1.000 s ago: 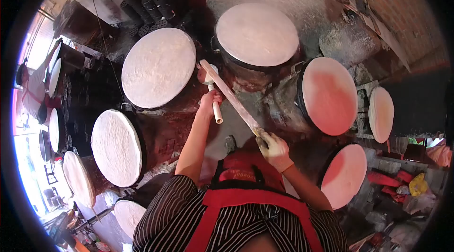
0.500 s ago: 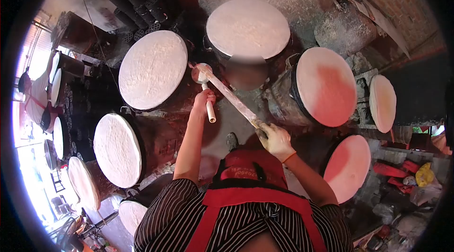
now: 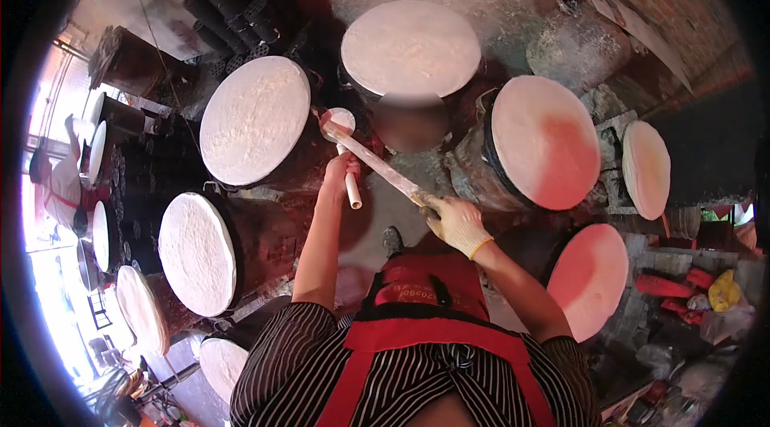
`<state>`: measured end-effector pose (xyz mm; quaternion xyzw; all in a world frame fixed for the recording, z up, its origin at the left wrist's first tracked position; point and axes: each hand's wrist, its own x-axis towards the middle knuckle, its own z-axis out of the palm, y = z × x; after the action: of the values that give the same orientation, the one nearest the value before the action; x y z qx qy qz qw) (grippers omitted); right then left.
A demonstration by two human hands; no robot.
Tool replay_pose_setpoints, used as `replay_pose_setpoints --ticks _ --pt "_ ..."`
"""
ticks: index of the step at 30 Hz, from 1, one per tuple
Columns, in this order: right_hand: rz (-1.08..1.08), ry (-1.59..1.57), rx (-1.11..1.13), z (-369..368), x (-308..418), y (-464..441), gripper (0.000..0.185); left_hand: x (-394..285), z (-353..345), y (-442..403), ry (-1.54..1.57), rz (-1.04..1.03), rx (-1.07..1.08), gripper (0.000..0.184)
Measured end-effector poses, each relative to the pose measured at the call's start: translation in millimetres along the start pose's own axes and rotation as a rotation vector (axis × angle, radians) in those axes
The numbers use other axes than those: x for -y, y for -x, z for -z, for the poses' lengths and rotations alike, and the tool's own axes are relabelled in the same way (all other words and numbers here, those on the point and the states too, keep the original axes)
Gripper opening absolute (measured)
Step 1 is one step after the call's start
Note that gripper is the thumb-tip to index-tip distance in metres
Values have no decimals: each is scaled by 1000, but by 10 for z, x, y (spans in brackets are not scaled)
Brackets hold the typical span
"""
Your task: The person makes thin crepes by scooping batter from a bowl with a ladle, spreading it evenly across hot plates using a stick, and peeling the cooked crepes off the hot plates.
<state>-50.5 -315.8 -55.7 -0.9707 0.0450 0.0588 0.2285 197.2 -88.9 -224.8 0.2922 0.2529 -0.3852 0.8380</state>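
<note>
My bare left hand (image 3: pixel 342 170) is closed around the pale, tube-like handle of a round-headed ladle (image 3: pixel 342 119). My right hand (image 3: pixel 455 225), in a pale glove, grips the near end of a long, flat wooden stick (image 3: pixel 383 168). The stick slants up and left, its far tip at the ladle's round head. Both tools are in the gap between a white-topped round griddle (image 3: pixel 255 121) on the left and a dark, blurred round patch (image 3: pixel 411 122). Whatever is inside the ladle's head is too small to make out.
Around me stand more broad white-topped rounds: one ahead (image 3: pixel 411 46), one at left (image 3: pixel 196 254), and a reddish-lit one at right (image 3: pixel 545 142). Black honeycomb coal briquettes (image 3: pixel 241 6) are stacked at the back left. Another person (image 3: pixel 60 186) is at the far left.
My right hand has moved slightly left and up with the stick. The ladle has shifted a little left and its round head looks turned. The view has shifted slightly.
</note>
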Motion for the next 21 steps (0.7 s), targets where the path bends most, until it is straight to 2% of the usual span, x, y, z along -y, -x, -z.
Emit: replay_pose_setpoints --ticks 3,5,7,9,10,11,13,15,16,18,19,21 --pt "19 52 15 40 -94 96 41 66 -7 -26 16 -10 -9 13" --pt "42 75 6 87 -123 181 41 94 23 -15 44 -16 -52 8" --pt "40 86 -32 144 -203 337 40 139 87 -28 -75 -7 -41 8" --pt "67 105 -87 182 -297 534 41 272 -5 85 -266 -110 -115 10" --pt "32 108 -128 229 -301 661 41 353 -71 192 -405 -137 -126 10" --pt "-5 110 -172 249 -323 795 42 465 -170 380 -412 -134 -123 10" --pt "105 140 -484 95 -530 1147 38 742 -457 901 -647 -301 -99 10" --pt "180 111 -686 -55 -726 1429 39 1035 -798 1471 -840 -346 -102 12" --pt "166 116 -689 -104 -793 1529 39 1163 -801 1577 -812 -243 -72 13" --pt "-183 -243 -502 -175 -871 1739 47 1334 -725 1537 -734 -51 24 12" --pt "-204 -242 -510 -135 -827 1775 47 1386 -654 1455 -747 -35 34 12" --pt "-367 -435 -576 -8 -822 1729 52 1482 -644 1269 -544 211 107 11"
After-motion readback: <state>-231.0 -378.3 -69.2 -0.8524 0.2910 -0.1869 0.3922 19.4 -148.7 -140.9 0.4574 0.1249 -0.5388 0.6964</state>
